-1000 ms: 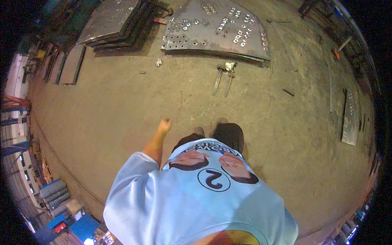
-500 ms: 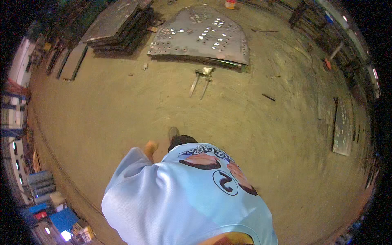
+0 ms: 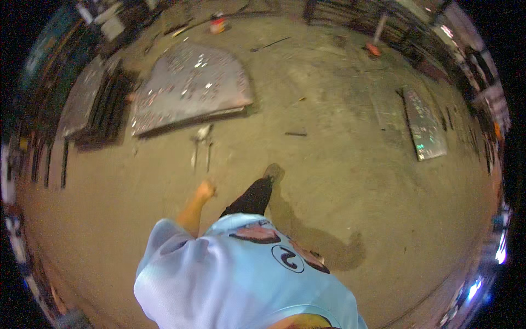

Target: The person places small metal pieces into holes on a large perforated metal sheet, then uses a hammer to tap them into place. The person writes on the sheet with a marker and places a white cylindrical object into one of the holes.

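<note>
My left hand swings in front of my body, its fingers curled in and slightly blurred. Nothing shows in it, and it touches nothing. My right hand is out of view. Beyond the left hand, on the floor, lies a two-pronged metal piece with a pale lump at its far end. Behind that, a large grey steel plate with many holes rests flat, its front edge raised off the floor. One of my feet is stretched forward on the floor.
Stacked dark plates stand at the far left, with narrow bars beside them. A smaller holed plate lies to the right. A short dark bar is on the floor ahead. A red-and-white bucket stands at the back.
My view has turned to the right, so the plates have shifted left in it. My left arm has swung forward, baring the forearm, and a foot has stepped ahead.
</note>
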A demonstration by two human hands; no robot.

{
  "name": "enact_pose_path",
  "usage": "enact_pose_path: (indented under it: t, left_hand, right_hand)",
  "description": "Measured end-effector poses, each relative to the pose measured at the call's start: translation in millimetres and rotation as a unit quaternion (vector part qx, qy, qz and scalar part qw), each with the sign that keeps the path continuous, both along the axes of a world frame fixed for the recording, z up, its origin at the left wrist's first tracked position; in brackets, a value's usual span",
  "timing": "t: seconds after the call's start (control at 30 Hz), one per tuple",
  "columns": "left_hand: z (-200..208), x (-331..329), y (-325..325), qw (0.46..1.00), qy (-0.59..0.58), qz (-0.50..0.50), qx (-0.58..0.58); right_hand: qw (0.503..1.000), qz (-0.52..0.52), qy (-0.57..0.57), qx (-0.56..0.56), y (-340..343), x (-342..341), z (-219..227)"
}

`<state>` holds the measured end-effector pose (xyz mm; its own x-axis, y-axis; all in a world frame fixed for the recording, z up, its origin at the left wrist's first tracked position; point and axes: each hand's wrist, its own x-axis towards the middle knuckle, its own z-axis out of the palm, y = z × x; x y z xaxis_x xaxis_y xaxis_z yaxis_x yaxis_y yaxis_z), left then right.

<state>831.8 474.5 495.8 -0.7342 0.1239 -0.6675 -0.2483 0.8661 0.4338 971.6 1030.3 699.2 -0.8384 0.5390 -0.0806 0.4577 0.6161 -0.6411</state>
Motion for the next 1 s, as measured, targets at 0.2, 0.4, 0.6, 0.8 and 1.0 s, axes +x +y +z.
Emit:
enact_pose_path:
  t: [0.2, 0.4, 0.6, 0.8, 1.0]
  left_hand:
    - [-40.1, -47.0, 12.1, 0.980, -0.151, 0.013, -0.133]
    - [-41.4, -201.3, 199.8, 0.968, -0.160, 0.186, 0.053]
    - [96.6, -412.3, 602.8, 0.515, -0.381, 0.439, 0.630]
    - [266.0, -477.0, 867.9, 0.311, -0.418, 0.276, 0.808]
    - [270.7, -514.9, 973.2, 0.364, -0.358, 0.330, 0.794]
  right_hand:
    - [0.996, -0.063, -0.056, -0.007, 114.3, -52.0, -31.6]
    - [0.964, -0.169, -0.190, -0.076, 200.0, -18.1, -102.0]
    - [0.915, -0.243, -0.282, -0.155, 249.9, 29.1, -159.7]
    - [0.939, -0.147, -0.284, -0.124, 373.0, 9.9, -210.1]
    - [0.963, -0.091, -0.229, 0.107, 583.2, -217.8, -102.5]
